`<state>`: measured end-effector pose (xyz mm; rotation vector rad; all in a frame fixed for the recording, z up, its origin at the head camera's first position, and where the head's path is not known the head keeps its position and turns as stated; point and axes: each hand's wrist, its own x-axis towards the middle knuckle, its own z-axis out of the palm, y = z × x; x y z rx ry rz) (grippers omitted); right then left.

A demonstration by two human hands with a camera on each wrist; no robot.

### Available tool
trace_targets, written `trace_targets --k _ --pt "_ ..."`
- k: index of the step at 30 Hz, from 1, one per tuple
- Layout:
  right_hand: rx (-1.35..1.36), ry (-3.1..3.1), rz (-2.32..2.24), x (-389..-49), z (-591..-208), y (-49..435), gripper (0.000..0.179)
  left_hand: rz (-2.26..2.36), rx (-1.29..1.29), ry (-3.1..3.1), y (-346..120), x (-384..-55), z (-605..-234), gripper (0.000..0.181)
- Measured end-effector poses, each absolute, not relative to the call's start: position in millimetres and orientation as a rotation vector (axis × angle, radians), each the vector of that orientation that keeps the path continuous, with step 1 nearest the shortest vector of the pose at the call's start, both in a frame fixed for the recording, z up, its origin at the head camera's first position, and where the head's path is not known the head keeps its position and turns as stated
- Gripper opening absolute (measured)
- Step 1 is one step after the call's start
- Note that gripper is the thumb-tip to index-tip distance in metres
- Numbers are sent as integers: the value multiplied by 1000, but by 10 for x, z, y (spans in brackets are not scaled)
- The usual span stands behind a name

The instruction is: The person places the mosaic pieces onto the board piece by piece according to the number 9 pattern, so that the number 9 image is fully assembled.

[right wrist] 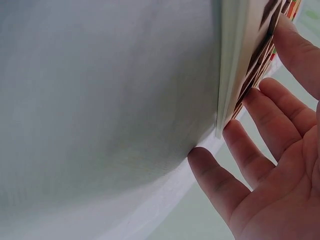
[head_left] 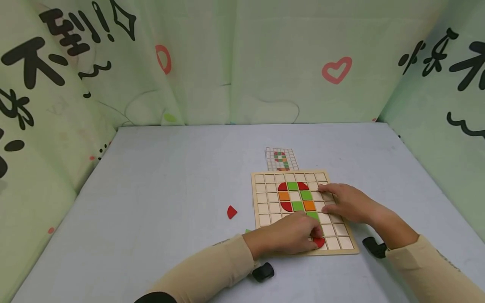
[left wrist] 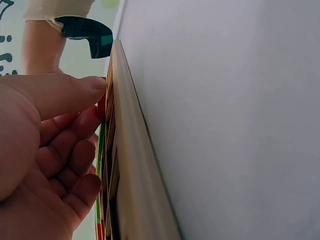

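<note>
A wooden grid board (head_left: 342,252) lies on the table, with red, green and orange flat pieces set in some of its squares. At the near side my left hand (head_left: 289,235) pinches a red rounded-corner piece (head_left: 320,242) between thumb and index finger, against the board. That red piece (left wrist: 101,109) also shows at the thumb tip in the left wrist view. Over the right part of the board, my right hand (head_left: 350,203) rests with fingers spread, touching the board and its edge. The left hand hides several lower squares.
A small pattern card (head_left: 281,158) lies behind the board, partly under or against its far edge. Left of the board sits a loose red quarter-round piece (head_left: 231,212). A bit of a green piece (head_left: 248,230) peeks out by the left wrist. Printed curtains (head_left: 265,63) surround the white table.
</note>
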<state>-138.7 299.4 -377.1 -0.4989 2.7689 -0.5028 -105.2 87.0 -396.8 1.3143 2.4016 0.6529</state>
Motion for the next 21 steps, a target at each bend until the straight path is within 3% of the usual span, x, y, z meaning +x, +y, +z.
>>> trace_targets --k 21 --pt "-509 2774 -525 -1386 -3789 3002 64 518 1436 2494 925 -1044 -3930 11"
